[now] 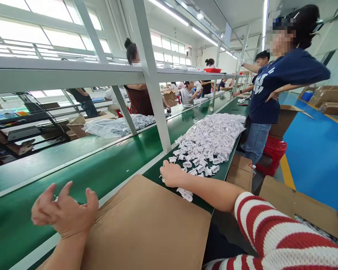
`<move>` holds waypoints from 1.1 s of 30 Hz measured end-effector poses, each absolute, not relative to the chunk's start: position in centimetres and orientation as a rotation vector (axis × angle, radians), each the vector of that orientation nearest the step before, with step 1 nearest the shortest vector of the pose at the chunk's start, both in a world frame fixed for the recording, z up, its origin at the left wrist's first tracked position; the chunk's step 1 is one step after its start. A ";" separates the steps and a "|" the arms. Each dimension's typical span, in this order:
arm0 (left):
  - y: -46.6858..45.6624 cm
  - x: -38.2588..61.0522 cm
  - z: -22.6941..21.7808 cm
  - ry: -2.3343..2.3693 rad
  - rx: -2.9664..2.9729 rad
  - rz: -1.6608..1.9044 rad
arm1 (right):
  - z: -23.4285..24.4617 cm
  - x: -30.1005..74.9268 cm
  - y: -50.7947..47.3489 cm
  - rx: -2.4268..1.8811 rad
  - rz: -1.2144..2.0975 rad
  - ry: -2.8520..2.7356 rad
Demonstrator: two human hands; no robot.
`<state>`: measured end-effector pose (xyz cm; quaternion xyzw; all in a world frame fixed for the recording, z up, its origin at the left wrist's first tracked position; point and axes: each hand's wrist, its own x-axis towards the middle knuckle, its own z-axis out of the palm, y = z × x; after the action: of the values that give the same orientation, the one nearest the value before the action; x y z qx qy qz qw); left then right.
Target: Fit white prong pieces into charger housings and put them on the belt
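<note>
Green workbench (155,173), white parts (212,137) heaped just beyond curled right fingers (166,168), their hold unclear, left fingers (65,191) loosely spread

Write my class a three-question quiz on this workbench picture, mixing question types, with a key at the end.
1. Short answer: Which of the wearer's hands is at the near edge of the pile of white parts?

2. True or false: The wearer's left hand is well away from that pile.

3. Fill the gap: The nearest sleeve is striped red and ____.

Key: 1. The right hand. 2. True. 3. White.
</note>
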<state>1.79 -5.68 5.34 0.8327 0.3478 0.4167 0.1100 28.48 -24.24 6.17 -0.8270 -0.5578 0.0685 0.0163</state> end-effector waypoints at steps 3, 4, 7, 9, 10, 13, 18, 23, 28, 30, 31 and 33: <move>-5.2 3.6 4.2 1.111 2.448 1.432 | 7.1 28.5 -25.0 -2.529 0.255 -1.790; -5.0 3.7 4.0 1.080 2.468 1.404 | 7.3 28.5 -25.7 -2.497 0.239 -1.816; -4.2 2.8 3.5 1.053 2.460 1.387 | 7.0 28.6 -29.5 -2.337 0.059 -1.879; -3.7 2.3 3.1 1.063 2.442 1.403 | 5.9 28.5 -33.0 -2.258 -0.017 -1.838; -3.5 2.2 2.8 1.073 2.433 1.428 | 5.1 28.4 -34.8 -2.276 -0.019 -1.770; -3.0 2.3 2.2 1.088 2.421 1.534 | 2.6 28.4 -38.8 -2.461 0.025 -1.530; -2.4 2.2 1.7 0.986 2.410 1.457 | -0.2 29.9 -39.9 -2.626 0.042 -1.222; -0.7 2.3 0.5 0.967 2.456 1.555 | -1.5 32.2 -38.8 -2.549 -0.105 -1.188; 0.8 3.6 -0.7 1.097 2.322 1.921 | -2.4 32.2 -39.8 -2.265 -0.377 -1.198; 0.9 3.7 -0.9 1.085 2.353 1.946 | -3.0 31.3 -42.1 -2.091 -0.553 -1.249; 0.8 3.7 -0.9 1.083 2.358 1.963 | -3.7 30.7 -43.7 -2.031 -0.615 -1.275; 0.8 3.6 -1.0 1.075 2.366 1.986 | -6.1 29.4 -48.1 -2.024 -0.654 -1.252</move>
<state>3.64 0.77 -0.99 0.7220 0.3278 0.6059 -0.0647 29.43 -48.09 -6.12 -0.7739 -0.4788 -0.2503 0.3303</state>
